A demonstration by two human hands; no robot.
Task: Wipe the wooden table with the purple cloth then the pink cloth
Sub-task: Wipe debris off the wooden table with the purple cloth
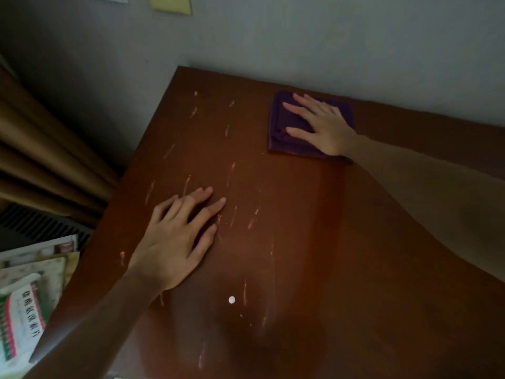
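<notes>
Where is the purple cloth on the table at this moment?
In the head view, the purple cloth lies folded at the far right of the wooden table, close to the wall, with the right hand resting flat on it.

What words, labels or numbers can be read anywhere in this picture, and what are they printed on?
Printed bag, on the pile left of the wooden table: a row of dark characters beside red and green stripes, too blurred to quote.
Papers behind that bag: some print, too small to read.
Yellow note on the wall: no writing shows.
Purple cloth under the right hand: no label shows.
</notes>
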